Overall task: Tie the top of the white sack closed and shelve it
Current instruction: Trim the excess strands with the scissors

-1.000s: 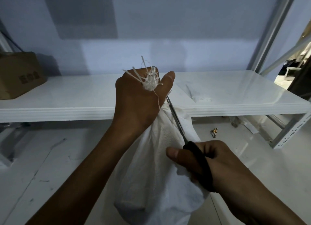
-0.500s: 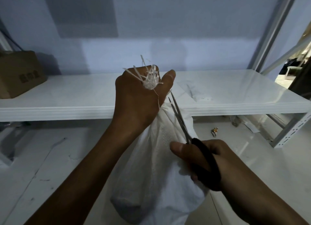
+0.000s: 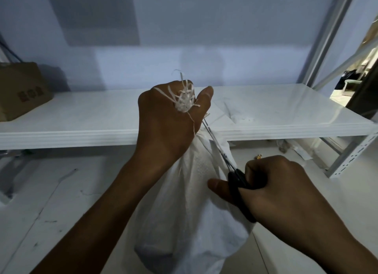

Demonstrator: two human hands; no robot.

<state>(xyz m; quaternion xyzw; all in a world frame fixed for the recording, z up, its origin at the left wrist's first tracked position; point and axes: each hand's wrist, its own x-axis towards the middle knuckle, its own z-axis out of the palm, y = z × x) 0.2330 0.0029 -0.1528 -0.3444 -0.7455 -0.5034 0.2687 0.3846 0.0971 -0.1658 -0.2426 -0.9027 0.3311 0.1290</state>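
A white woven sack [image 3: 196, 212] hangs in front of the white shelf [image 3: 81, 118]. My left hand [image 3: 169, 124] grips its bunched neck, and the frayed top [image 3: 184, 99] sticks up out of my fist. My right hand [image 3: 274, 191] holds black-handled scissors [image 3: 237, 183] by their loops. Their closed blades [image 3: 212, 138] point up and left along the sack, with the tips right under my left thumb. The sack's bottom hangs below the shelf edge, above the floor.
A brown cardboard box [image 3: 20, 89] sits on the shelf's left end. A grey upright post [image 3: 335, 28] and a perforated bracket [image 3: 351, 155] frame the right side. Small bits of debris [image 3: 258, 156] lie on the pale floor under the shelf.
The scissor blades were apart half a second ago and are now closed under my left thumb. My right hand shifted slightly right. My left hand kept its grip on the sack's neck.
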